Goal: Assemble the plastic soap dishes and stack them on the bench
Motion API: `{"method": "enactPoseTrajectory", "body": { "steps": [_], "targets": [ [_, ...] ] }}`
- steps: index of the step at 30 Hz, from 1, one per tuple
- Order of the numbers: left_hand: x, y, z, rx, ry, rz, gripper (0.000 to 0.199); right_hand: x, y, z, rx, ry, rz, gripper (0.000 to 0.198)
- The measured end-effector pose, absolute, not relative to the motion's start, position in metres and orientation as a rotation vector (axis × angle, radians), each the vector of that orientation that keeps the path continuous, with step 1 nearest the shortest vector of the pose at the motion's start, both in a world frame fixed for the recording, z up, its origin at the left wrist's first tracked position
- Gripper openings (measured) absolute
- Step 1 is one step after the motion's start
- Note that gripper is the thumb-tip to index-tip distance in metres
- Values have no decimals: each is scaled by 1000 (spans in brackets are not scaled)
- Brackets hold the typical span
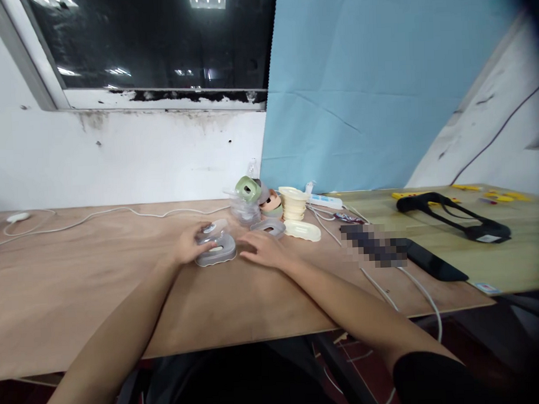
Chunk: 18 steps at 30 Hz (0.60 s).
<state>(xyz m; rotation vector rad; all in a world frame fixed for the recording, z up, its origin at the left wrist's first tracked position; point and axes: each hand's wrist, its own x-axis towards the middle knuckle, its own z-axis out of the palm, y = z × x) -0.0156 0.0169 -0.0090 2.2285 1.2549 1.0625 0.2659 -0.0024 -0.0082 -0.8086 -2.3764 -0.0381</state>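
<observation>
Two bare arms (124,342) reach over the bench (237,303). The left grip (190,246) pinches a gray lid (227,248); the right grip (269,249), just beside that lid, is loosely spread. If the right grip swings wide, it could tip the cups (293,204).

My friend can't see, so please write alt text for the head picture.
A person's left hand touches a gray piece on a brown table, the right hand beside it. Farther back are a cream stack and a blue sheet.
</observation>
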Motion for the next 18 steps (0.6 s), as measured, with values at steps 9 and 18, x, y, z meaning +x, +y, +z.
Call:
{"method": "enactPoseTrajectory", "body": {
  "steps": [9,18],
  "targets": [
    [10,-5,-2,2552,1036,883,75,271,2,-15,-827,-2173,-140,37],
    [14,-6,1,2633,1129,959,65,275,7,-10,-1189,-1855,170,33]
  ]
}}
